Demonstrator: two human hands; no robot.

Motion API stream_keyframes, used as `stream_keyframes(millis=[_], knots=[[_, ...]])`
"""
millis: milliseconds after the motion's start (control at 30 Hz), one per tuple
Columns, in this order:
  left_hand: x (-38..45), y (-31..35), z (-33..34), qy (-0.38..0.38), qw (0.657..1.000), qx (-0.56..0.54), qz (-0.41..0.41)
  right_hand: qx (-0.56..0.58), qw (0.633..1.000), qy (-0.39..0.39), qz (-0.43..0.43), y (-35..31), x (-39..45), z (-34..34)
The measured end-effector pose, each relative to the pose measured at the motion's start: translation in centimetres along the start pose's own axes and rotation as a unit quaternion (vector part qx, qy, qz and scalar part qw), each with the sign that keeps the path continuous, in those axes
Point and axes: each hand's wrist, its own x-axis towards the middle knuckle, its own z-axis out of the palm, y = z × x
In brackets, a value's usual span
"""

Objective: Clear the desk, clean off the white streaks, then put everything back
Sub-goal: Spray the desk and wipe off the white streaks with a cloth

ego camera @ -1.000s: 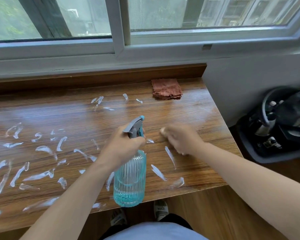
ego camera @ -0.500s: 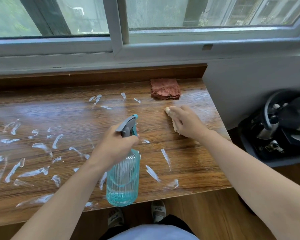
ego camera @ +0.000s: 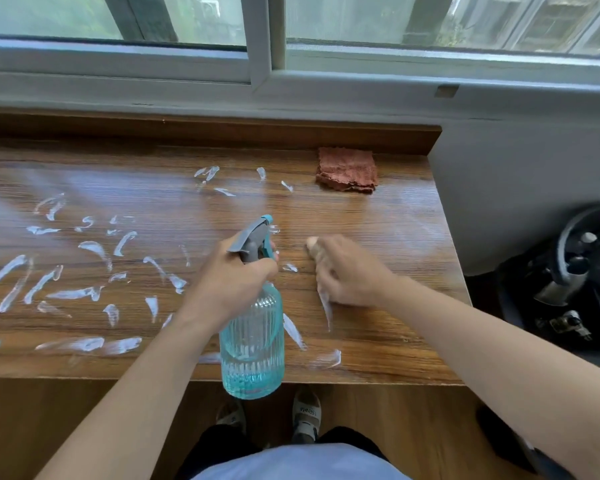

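Note:
The wooden desk [ego camera: 406, 233] carries many white streaks [ego camera: 84, 292], thickest on its left half, with a few by the front edge. My left hand [ego camera: 232, 275] grips the neck of a clear blue spray bottle [ego camera: 253, 344] with a grey trigger, held over the desk's front edge. My right hand [ego camera: 350, 271] holds a pale cloth [ego camera: 311, 242] against the wood just right of the bottle. Only the cloth's tip shows beyond my fingers.
A folded reddish-brown cloth [ego camera: 347, 169] lies at the back right by the raised wooden ledge [ego camera: 222, 129]. The window frame [ego camera: 260, 64] runs behind. A dark wheeled device [ego camera: 568, 271] sits on the floor right of the desk, below a grey wall.
My right hand with the pale cloth slid away toward the brown cloth, then came back toward me beside the bottle. The bottle has stayed in my left hand.

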Motion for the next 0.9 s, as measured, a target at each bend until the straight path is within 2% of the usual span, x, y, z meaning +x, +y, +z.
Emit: stream_keyframes(millis=[67,100,167,233,300,333,400,533,600,700,733,800,900], knots=[[-0.6,-0.1,0.1,-0.009,1.0,-0.002,-0.011,0.004,0.992,-0.076,-0.101,-0.7,-2.4,-0.1],[-0.8,-0.2,0.1,-0.013,1.0,0.004,-0.018,-0.005,0.989,-0.093,-0.116,-0.6,-2.9,-0.3],[-1.3,-0.3,-0.2,-0.023,0.999,0.022,-0.023,-0.005,0.995,-0.082,-0.058,0.1,-2.4,-1.3],[-1.6,-0.5,-0.5,-0.035,0.999,0.026,-0.018,-0.026,0.995,-0.058,0.073,1.2,-0.5,-2.1],[-1.7,-0.6,-1.0,-0.046,0.998,0.041,-0.011,-0.057,0.981,0.008,0.188,1.9,1.1,-2.0],[-1.8,-0.7,-1.3,-0.046,0.998,0.051,-0.008,-0.065,0.973,0.041,0.216,1.6,1.3,-1.6],[-2.0,-0.8,-1.8,-0.046,0.997,0.056,-0.004,-0.05,0.979,0.038,0.195,-0.3,0.4,-0.4],[-2.5,-1.3,-2.6,-0.059,0.996,0.063,0.002,-0.047,0.997,-0.04,0.044,-3.6,-4.4,1.3],[-2.9,-1.8,-2.7,-0.073,0.996,0.055,0.012,-0.055,0.994,-0.027,0.085,-2.8,-4.3,0.8],[-3.6,-2.9,-2.4,-0.095,0.993,0.071,0.015,-0.061,0.965,0.041,0.25,-1.4,-2.0,-0.4],[-3.8,-3.2,-2.2,-0.101,0.992,0.072,0.017,-0.062,0.956,0.057,0.281,-1.3,-1.4,-0.3],[-4.3,-3.9,-1.8,-0.118,0.99,0.073,0.018,-0.056,0.954,0.058,0.289,-1.9,-1.5,0.0],[-5.1,-4.8,-0.8,-0.143,0.984,0.103,-0.002,-0.038,0.974,0.017,0.221,-2.5,-4.0,0.1]])
